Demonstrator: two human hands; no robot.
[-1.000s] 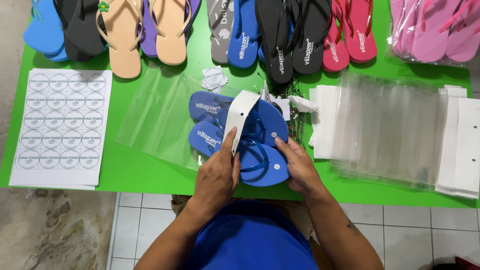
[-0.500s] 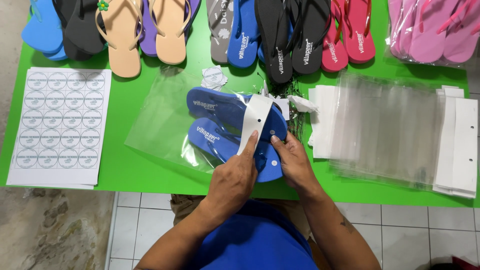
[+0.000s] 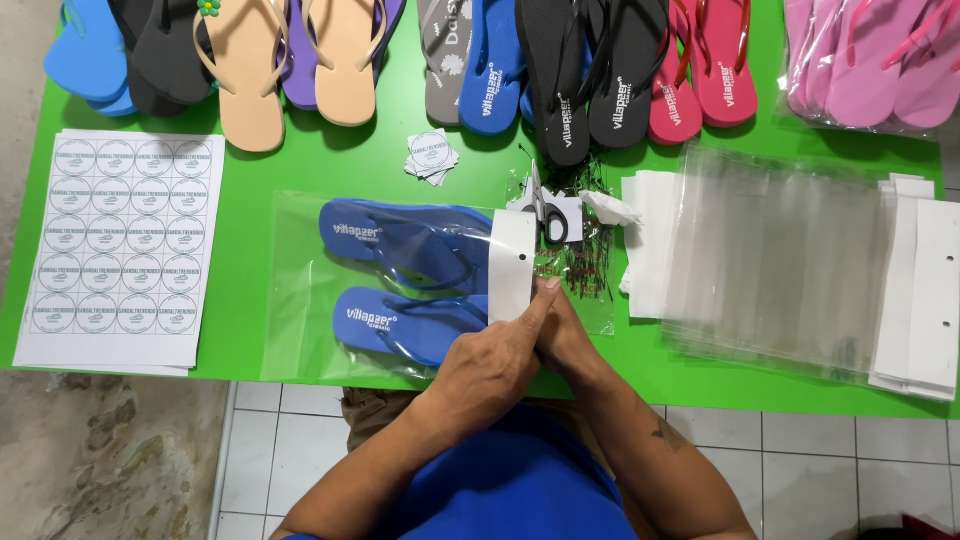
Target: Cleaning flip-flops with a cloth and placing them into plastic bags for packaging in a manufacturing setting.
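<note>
At lower centre of the frame, the left hand (image 3: 490, 365) and right hand (image 3: 565, 335) press flat, fingers together, on the white header flap (image 3: 512, 262) of a clear bag (image 3: 300, 290) holding blue flip-flops (image 3: 405, 280) on the green surface (image 3: 250, 250); a sticker sheet (image 3: 120, 245) lies at left.

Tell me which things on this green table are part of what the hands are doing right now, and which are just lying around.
In hand: left hand, right hand, blue flip-flops, clear bag, white header card.

Lying about: sticker sheet, scissors, empty bags, other flip-flops.
</note>
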